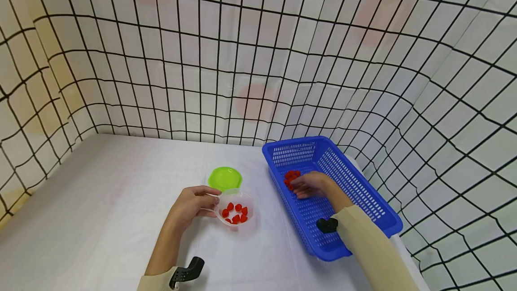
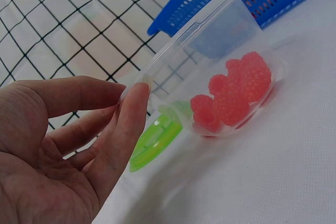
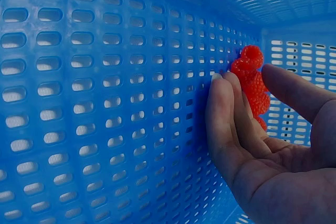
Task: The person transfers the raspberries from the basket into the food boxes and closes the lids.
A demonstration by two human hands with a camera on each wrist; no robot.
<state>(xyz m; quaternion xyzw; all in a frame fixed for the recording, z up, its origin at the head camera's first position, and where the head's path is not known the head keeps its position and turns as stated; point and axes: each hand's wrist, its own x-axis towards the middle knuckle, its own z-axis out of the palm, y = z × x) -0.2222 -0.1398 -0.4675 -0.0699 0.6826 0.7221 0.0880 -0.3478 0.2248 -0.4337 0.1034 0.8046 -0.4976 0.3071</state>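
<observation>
My left hand (image 1: 193, 205) pinches the rim of a clear plastic tub (image 2: 173, 77) between thumb and fingers. Several red raspberries (image 2: 233, 95) lie in the bottom of the tub, which stands on the white cloth. My right hand (image 1: 314, 185) reaches down into a blue perforated basket (image 1: 359, 187). There, thumb and fingers (image 3: 220, 114) stand apart beside a cluster of raspberries (image 3: 256, 90) near the basket's left wall. The fingers partly hide the cluster in the right wrist view; whether they touch a berry is hard to tell.
A bright green lid (image 1: 225, 178) lies on the white-covered table (image 1: 105, 183) just behind the tub. Black netting (image 1: 238, 57) over pale sheeting rises behind the table and along both sides. The basket stands near the table's right edge.
</observation>
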